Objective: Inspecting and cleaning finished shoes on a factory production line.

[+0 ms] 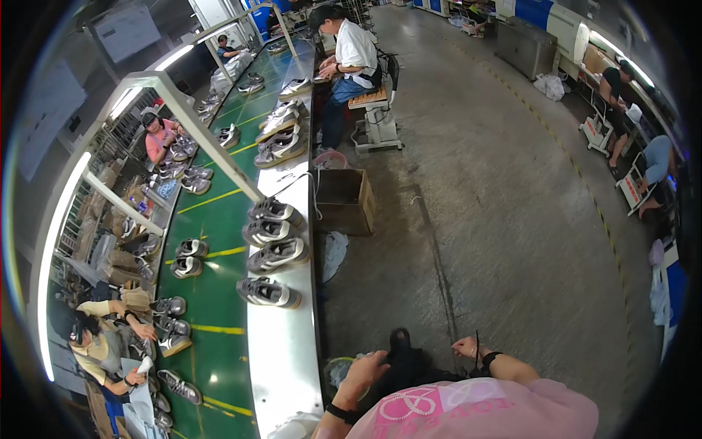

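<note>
My left hand (363, 374) is beside the edge of the metal ledge (281, 351), fingers loosely extended and apparently holding nothing. To the right, my right hand (464, 347) is closed, its fingers drawn together. A thin dark strip (477, 344) rises by that wrist; whether the fingers hold it, or anything else, I cannot make out. Each wrist wears a black band. On the ledge, ahead of my left hand, a grey sneaker (269, 292) with a pale sole stands nearest, with several similar sneakers (279, 254) behind it.
A green conveyor belt (219, 293) with yellow lines carries more sneakers on my left. Across it a person (95, 344) handles shoes. A brown box (340, 201) stands beside the ledge, and beyond it another person (357, 51) sits. A white plastic item (296, 426) lies on the near ledge.
</note>
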`<state>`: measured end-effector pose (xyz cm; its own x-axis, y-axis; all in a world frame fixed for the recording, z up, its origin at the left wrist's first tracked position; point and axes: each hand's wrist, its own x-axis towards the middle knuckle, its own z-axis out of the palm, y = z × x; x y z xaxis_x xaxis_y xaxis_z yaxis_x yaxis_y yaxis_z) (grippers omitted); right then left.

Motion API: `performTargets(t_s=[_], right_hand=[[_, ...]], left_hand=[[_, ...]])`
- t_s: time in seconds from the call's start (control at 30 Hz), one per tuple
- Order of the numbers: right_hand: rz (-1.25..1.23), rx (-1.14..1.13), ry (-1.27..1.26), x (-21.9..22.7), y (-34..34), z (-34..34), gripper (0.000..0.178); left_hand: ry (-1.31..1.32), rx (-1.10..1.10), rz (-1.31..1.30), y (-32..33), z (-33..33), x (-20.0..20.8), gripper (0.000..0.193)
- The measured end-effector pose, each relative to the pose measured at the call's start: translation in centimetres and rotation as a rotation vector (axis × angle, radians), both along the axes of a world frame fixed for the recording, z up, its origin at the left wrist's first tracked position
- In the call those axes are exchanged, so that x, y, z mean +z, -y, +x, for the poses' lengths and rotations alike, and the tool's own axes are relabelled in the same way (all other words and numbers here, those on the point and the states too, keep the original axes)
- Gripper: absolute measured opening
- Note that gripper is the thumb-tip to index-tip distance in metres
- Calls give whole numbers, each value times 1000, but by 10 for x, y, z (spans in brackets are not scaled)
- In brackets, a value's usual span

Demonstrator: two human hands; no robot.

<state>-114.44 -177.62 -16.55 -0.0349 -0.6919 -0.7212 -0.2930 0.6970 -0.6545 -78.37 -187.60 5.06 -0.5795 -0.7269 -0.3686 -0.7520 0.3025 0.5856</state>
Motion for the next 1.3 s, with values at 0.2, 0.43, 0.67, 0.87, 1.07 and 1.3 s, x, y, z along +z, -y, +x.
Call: performTargets(t_s=[0.2,0.43,0.67,0.87,1.07,1.3], right_hand=[[307,-549,-70,-18,83,-118,26],[387,462,-632,23,227,-144,35],[332,-121,-234,27,428,-205,35],[189,555,-477,-10,621,-342,27],[63,527,-797,24,920,-401,32],[-215,247,-507,47,1186,-322,26]], left_hand=[[91,-2,6,163,-19,-55,43],[191,36,-146,409,-66,-13,42],[223,12,-120,601,-144,-5,44],[298,252,63,700,-187,-17,46],[-30,591,99,784,-206,21,39],[-186,895,-446,941,-170,43,18]])
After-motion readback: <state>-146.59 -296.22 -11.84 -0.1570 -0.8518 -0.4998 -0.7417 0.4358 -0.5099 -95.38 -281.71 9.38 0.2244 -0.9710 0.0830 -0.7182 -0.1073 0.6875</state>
